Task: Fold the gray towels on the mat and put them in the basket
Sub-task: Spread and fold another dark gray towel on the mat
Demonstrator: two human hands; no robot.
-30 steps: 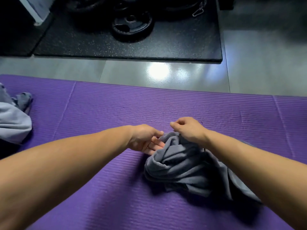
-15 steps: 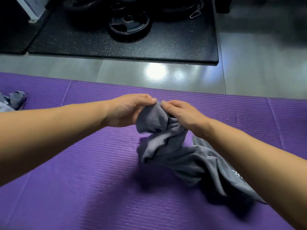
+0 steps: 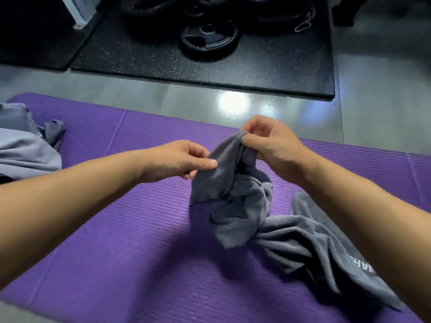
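Since the earlier frames, both grips have raised the bunched end of the gray towel [image 3: 245, 206] off the purple mat [image 3: 116, 229]. The right one now sits higher and farther out than the left, with a short stretch of cloth drawn between them.

We see the left grip [image 3: 179, 159] pinching the towel's near fold, thumb flat on the cloth and fingers curled behind it. The right grip [image 3: 270, 145] is clenched on the top of the same fold: thumb and forefinger nip the hemmed edge, and the other fingers curl down over the cloth.

Below the hands the towel hangs twisted and crumpled. Its lower part rests on the mat's right half and trails under the right forearm toward the near right corner. White lettering [image 3: 363, 266] shows there, but we cannot read it.

At the mat's left edge, near its far left corner, lies a second heap of gray towels [image 3: 25, 150], unfolded and well apart from the hands.

Beyond the mat's far edge we see glossy gray floor [image 3: 384, 101], then a black speckled rubber pad [image 3: 256, 66] carrying a black weight plate [image 3: 208, 36].
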